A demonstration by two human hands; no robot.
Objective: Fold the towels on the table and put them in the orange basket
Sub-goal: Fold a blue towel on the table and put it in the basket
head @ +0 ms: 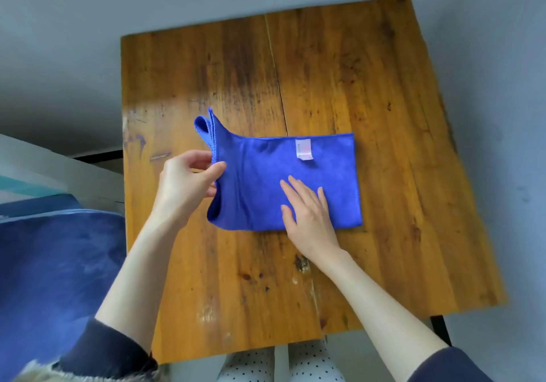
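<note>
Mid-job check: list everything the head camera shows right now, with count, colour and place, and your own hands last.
towel: one, blue, partly folded, mid-table, left edge lifted
label: one, white, on the towel's far edge
table: one, worn brown wood, fills the centre of the view
floor: grey, around the table
blue cushioned surface: one, dark blue, left of the table
orange basket: not in view
trousers: white with dark dots, below the table's near edge
sleeves: two, dark navy, at the bottom corners
left hand: pinches the towel's lifted left edge
right hand: flat on the towel, fingers straight
</note>
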